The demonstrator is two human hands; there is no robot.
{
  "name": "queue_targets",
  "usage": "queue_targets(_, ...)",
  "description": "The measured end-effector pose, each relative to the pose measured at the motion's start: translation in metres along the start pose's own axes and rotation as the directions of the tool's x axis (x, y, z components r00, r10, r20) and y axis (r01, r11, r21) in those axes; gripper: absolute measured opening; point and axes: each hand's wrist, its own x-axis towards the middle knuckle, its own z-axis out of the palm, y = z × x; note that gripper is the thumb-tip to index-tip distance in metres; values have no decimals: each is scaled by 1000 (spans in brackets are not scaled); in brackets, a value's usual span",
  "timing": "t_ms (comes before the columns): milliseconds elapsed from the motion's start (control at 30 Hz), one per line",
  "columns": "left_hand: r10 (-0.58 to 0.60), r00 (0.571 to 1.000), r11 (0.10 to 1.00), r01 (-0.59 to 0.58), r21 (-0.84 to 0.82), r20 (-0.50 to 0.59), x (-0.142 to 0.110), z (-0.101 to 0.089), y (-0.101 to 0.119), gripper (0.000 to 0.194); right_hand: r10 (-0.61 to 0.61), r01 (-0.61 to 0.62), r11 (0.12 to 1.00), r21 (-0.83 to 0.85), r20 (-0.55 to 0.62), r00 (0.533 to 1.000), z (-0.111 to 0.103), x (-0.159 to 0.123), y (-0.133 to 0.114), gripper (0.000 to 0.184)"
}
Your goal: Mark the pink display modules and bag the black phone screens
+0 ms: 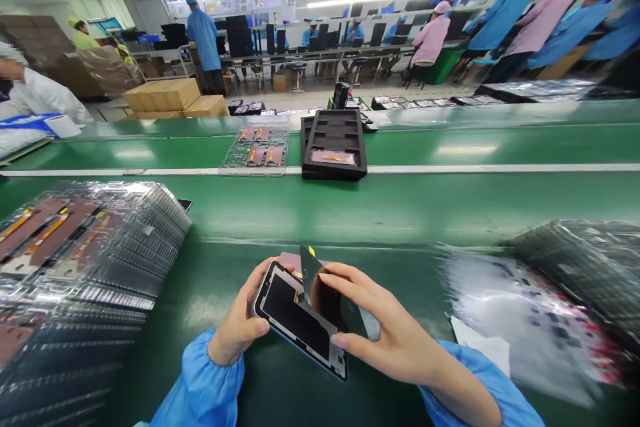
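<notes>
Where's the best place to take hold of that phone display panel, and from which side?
Grip the phone display panel by its long silvery edge, coming from the left, as the left hand does. The panel looks thin and flat, so an edge hold seems safest: it keeps fingers off the black face and leaves the right hand free for the raised dark film.

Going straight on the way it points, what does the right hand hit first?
The lifted dark film with the yellow tab, which the fingers of the right hand seem to touch. Past it is the left hand holding the display panel, though depth is hard to judge here.
</notes>
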Motion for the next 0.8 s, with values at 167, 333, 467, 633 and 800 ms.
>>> queue_targets(167, -42, 999, 999, 42, 25, 12, -3, -3, -7, 88, 5, -4, 998, -67, 16, 1000, 7, -1, 0, 60)
queue_targets(333, -25, 1000, 999, 24, 20, 11, -3, -3, -8, 88, 3, -1, 993, -116, 15, 1000, 7, -1, 0, 60)
queue_targets(467, -28, 1000, 1000, 28, 5, 0, -3, -1, -6, 84, 0, 0, 991, -134, 5, 1000, 4, -2, 0, 58)
queue_targets(633, -32, 999, 999, 33, 3, -30, -3, 4, -8, 83, 0, 5, 993, -121, 40, 999, 9, -3, -5, 61)
queue_targets(800, -44, 997, 999, 43, -21, -63, -5, 7, -14, 84, 6, 4, 986, -167, 61, 998, 24, -5, -8, 62)
